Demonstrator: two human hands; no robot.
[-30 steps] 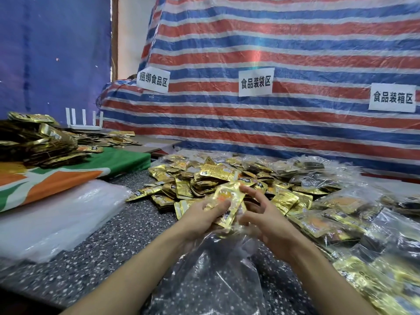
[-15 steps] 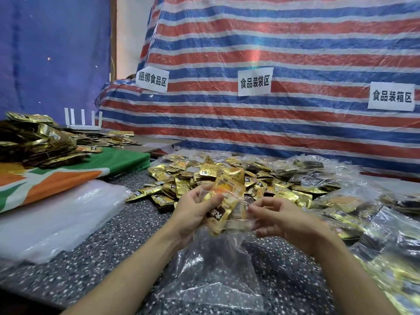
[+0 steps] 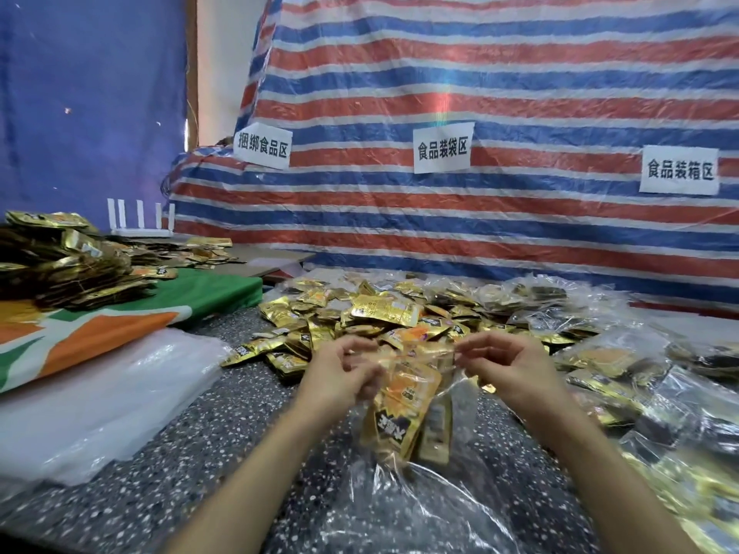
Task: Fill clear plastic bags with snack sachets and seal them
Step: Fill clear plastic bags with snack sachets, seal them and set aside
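A clear plastic bag (image 3: 404, 509) hangs between my hands over the speckled table (image 3: 208, 445). Gold and orange snack sachets (image 3: 404, 409) sit inside it, just below the mouth. My left hand (image 3: 340, 373) pinches the left side of the bag's mouth. My right hand (image 3: 516, 373) pinches the right side, and the top edge is stretched between them. A heap of loose gold sachets (image 3: 380, 313) lies on the table just beyond my hands.
Filled clear bags (image 3: 640, 385) cover the table's right side. A stack of flat empty bags (image 3: 104, 393) lies at the left, beside a green and orange box (image 3: 120, 313) topped with more sachets (image 3: 60, 265). A striped tarp (image 3: 480, 113) with paper labels hangs behind.
The sachets have dropped from my fingers down into the bag. My hands have moved apart and now pull the bag's mouth taut sideways.
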